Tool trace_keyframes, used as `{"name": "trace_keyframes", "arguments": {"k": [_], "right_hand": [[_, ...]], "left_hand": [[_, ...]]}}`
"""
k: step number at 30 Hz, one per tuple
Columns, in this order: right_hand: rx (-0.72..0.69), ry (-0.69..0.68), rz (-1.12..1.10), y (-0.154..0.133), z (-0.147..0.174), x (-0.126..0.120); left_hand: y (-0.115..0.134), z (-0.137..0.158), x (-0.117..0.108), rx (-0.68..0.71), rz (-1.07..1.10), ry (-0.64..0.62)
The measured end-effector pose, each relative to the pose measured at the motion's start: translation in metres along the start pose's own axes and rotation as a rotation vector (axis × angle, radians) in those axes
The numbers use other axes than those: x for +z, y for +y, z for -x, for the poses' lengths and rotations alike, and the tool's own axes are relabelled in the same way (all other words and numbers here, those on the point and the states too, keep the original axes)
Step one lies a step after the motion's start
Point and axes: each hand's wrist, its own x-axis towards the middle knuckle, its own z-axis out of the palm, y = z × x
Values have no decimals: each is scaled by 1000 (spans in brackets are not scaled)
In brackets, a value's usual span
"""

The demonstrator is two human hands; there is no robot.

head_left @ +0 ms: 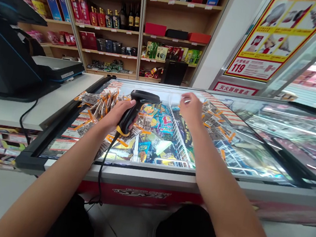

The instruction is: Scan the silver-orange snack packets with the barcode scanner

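My left hand [116, 113] is wrapped round the grip of a black handheld barcode scanner [145, 96] with yellow trim. Its cord hangs down over the freezer's front edge. Beside and below this hand lie several clear snack packets with orange ends [101, 105] on the glass. Over the middle right of the freezer hovers my right hand [191, 106], its fingers bent, thumb and forefinger apart, with nothing visible between them. To its right is another pile of orange-ended packets [214, 120]. Colourful frozen-treat bags [161, 123] show beneath the glass, split by a white wire divider [178, 132].
A chest freezer [150, 175] spans the front. At left, a counter [35, 112] carries a black checkout terminal [6, 52]. Shelves [108, 29] with boxes and bottles stand behind. A white pillar [220, 45] and a yellow-red poster [279, 37] rise at right.
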Motion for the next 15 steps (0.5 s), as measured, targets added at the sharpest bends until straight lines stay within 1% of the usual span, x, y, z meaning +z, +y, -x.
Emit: {"name": "trace_keyframes", "arguments": {"k": [1, 3, 4, 5, 6, 8, 11, 13, 15], "right_hand": [[7, -160, -80, -11, 6, 8], [-13, -494, -150, -30, 19, 25], [-30, -610, -160, -38, 26, 32], [-24, -668, -167, -44, 31, 39], [-2, -696, -181, -47, 36, 44], [94, -695, -239, -50, 41, 50], [221, -660, -429, -45, 36, 49], [281, -568, -557, -40, 29, 46], [358, -412, -639, -35, 20, 42]], "left_hand": [[0, 0, 0, -4, -2, 4], [1, 0, 1, -9, -10, 2], [1, 1, 1, -9, -16, -5], [1, 0, 0, -4, -23, -11], [1, 0, 0, 4, -27, -16], [0, 0, -1, 17, -27, -23], [-1, 0, -2, 21, -22, -19], [-1, 1, -2, 20, -20, -12], [-1, 1, -2, 24, -20, -13]]}}
